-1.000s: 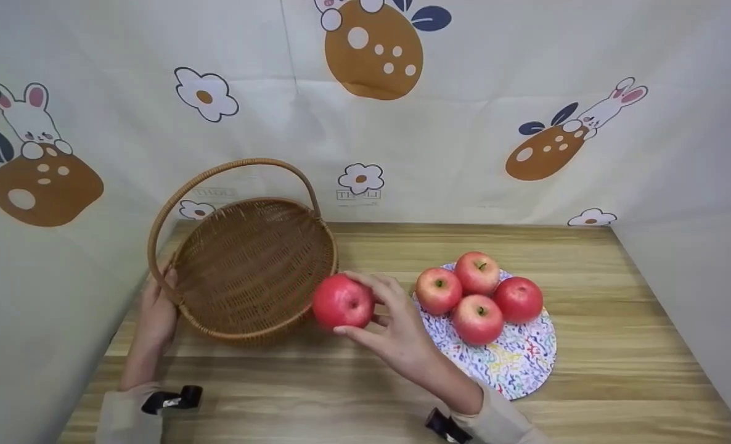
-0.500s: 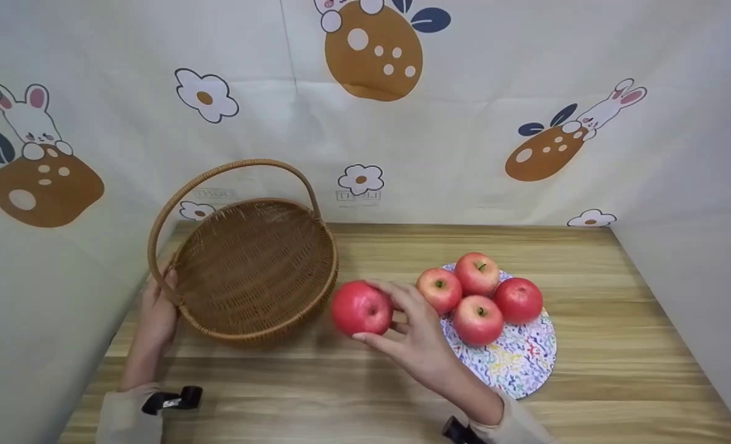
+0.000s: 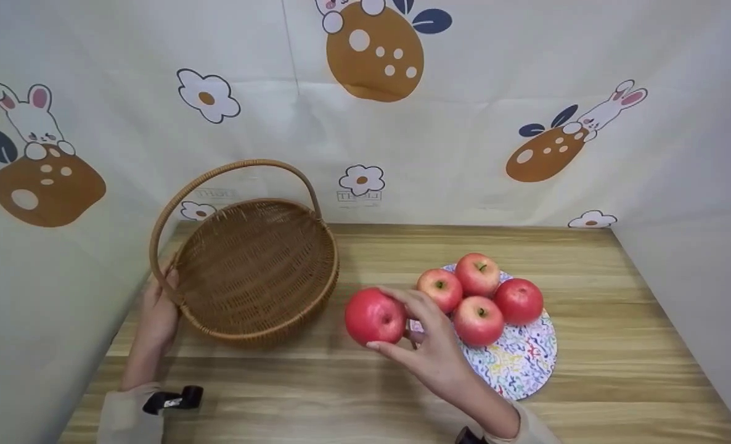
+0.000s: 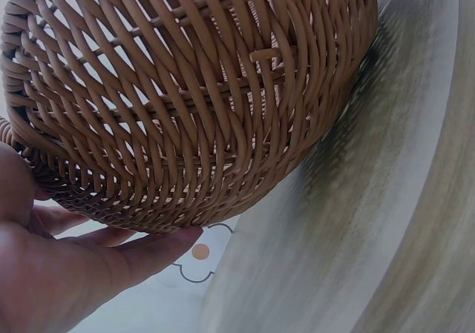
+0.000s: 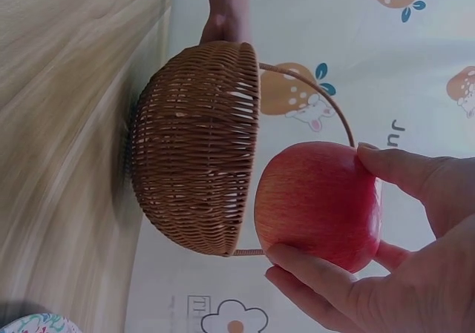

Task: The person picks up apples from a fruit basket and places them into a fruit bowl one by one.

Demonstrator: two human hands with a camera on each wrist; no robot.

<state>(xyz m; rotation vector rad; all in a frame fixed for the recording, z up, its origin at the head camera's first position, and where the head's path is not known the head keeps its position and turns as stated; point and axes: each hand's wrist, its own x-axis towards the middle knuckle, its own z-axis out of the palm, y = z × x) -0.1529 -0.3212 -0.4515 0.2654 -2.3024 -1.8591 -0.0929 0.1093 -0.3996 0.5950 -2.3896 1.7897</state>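
A red apple (image 3: 375,316) is held up by my right hand (image 3: 430,345), pinched between thumb and fingers, in the gap between basket and plate. The right wrist view shows the same apple (image 5: 319,205) gripped at its side. On the left a brown wicker basket (image 3: 257,336) with a tall arched handle stands on the table, its opening tilted toward me. My left hand (image 3: 158,311) holds its left side by the rim; in the left wrist view the fingers (image 4: 152,255) lie against the outer weave. Several apples (image 3: 478,320) sit together on a round patterned plate (image 3: 519,364) at right.
The wood-grain table (image 3: 279,394) is enclosed at the back and sides by a pale printed curtain (image 3: 439,142). The basket's handle (image 3: 236,165) arches high above its rim, close to the back curtain.
My right hand has moved right and a little toward me with the apple, away from the basket's rim and nearer the plate. The left hand and the basket have stayed in place.
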